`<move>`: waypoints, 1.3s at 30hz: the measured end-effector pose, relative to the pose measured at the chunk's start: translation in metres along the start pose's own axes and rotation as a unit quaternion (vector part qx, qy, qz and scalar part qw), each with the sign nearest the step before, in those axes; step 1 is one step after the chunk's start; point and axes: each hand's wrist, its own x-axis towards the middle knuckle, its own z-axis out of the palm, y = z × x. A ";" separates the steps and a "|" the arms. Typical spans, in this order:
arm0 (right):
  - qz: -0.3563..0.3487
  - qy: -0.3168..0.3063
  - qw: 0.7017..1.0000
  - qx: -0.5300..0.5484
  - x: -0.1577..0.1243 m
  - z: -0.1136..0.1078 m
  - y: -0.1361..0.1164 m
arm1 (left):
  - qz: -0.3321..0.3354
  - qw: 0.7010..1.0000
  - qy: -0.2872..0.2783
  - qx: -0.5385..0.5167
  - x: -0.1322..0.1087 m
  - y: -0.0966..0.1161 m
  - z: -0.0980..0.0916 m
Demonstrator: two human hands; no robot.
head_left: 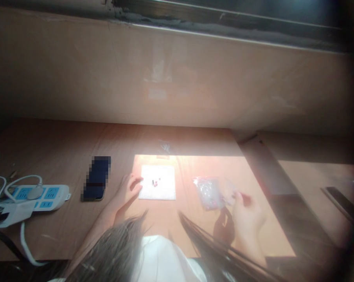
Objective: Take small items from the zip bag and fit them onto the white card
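A white square board, very bright in the sunlight, lies on the table with several tiny dark and pinkish pieces on it. My left hand rests at its left edge, thumb and fingers curved and apart, holding nothing. On the right, my right hand pinches a small clear plastic bag, partly washed out by glare. Just left of that hand lies a larger clear zip bag with a reddish top edge; its contents are hard to make out.
Behind the board sits a small crumpled clear packet. A phone lies to the left, with a white and blue power strip and cables beyond it. The table's right edge borders a gap; another dark flat object lies farther right.
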 end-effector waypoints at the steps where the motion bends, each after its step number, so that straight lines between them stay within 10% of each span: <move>1: -0.003 0.006 0.999 0.032 -0.002 -0.002 -0.003 | 0.002 1.000 -0.001 0.010 0.000 -0.002 0.001; 6: 0.023 0.001 0.976 0.217 -0.014 -0.011 -0.031 | -0.006 0.999 0.018 -0.028 -0.002 -0.010 0.007; 11: 0.046 -0.232 0.909 0.343 -0.045 0.000 -0.072 | -0.037 0.987 0.052 -0.145 0.005 0.018 0.002; 17: -0.083 -0.474 0.814 0.325 -0.088 0.024 -0.126 | 0.014 0.977 -0.157 -0.142 0.021 0.088 -0.024; 26: -0.096 -0.494 0.814 0.292 -0.090 0.032 -0.141 | -0.020 0.972 -0.184 -0.148 0.025 0.093 -0.038; 32: -0.165 -0.303 0.908 0.237 -0.097 0.022 -0.150 | -0.052 0.976 -0.144 -0.152 0.028 0.098 -0.039; 39: -0.203 -0.487 0.806 0.267 -0.108 0.018 -0.162 | -0.051 0.975 -0.161 -0.144 0.028 0.101 -0.036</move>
